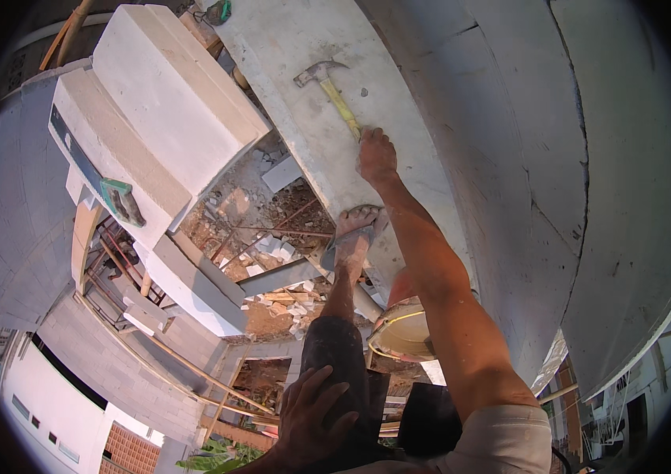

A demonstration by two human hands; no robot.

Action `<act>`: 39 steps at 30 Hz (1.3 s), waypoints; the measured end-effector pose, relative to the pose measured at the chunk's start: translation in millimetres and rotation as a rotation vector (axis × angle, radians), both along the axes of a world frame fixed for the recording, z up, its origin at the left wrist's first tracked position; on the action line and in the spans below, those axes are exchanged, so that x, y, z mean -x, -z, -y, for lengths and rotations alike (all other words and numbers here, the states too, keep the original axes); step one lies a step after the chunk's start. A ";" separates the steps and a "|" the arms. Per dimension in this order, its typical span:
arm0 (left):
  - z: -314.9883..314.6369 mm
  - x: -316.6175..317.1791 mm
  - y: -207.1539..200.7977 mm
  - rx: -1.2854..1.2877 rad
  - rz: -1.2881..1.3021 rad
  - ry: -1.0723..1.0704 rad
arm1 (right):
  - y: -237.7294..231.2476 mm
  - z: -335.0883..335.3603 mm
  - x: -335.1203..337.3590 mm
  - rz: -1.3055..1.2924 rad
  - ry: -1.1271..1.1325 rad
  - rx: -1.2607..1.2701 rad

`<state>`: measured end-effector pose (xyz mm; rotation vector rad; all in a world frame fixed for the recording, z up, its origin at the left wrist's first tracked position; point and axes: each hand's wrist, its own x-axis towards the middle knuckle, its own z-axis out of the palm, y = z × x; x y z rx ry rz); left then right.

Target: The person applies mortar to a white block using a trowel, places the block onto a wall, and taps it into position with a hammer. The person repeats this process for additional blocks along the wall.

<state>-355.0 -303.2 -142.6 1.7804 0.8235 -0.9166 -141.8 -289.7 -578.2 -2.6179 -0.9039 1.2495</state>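
Note:
My right hand [377, 155] is closed around the lower end of a claw hammer's yellow handle. The claw hammer [338, 104] lies along a pale concrete ledge [284, 95], its metal head pointing away from me. My left hand [313, 415] rests on my dark-clothed knee with its fingers spread, holding nothing. One sandaled foot [353, 231] is planted on the ledge, just below the right hand. Beside my right forearm is a bucket [398, 336] with a yellow rim line, partly hidden by that arm.
White blocks [169, 79] are stacked at the left, with a green-handled handsaw [118, 197] on them. Between blocks and ledge is a drop with rubble [288, 304] and metal bars below. A grey block wall [525, 142] rises at the right. A dark green object [218, 12] sits at the ledge's far end.

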 end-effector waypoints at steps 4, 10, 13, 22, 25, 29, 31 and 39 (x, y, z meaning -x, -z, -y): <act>7.0 6.2 -1.4 -0.062 0.056 0.062 | -43.0 12.6 -22.1 -0.257 0.302 -0.064; 20.2 -16.9 -1.8 -0.355 0.423 0.176 | -221.5 157.2 5.6 -0.303 0.350 -0.242; 25.7 -86.8 -7.6 -0.483 0.755 0.108 | -319.6 267.1 24.4 -0.091 0.321 -0.286; 135.3 -409.1 -54.0 -0.470 0.787 0.970 | -540.1 489.9 15.2 0.116 0.864 -0.399; 148.1 -428.8 -54.2 -0.494 0.392 1.153 | -545.3 501.2 -31.3 0.411 0.931 -0.432; 144.1 -421.6 -45.2 -0.479 0.442 1.064 | -516.9 484.2 -134.7 0.376 1.068 -0.303; 143.2 -419.1 -43.0 -0.492 0.435 1.065 | -490.2 456.0 -188.2 0.429 0.965 -0.257; 143.4 -418.8 -46.7 -0.481 0.427 1.034 | -452.0 325.7 -293.5 -0.114 1.129 -0.561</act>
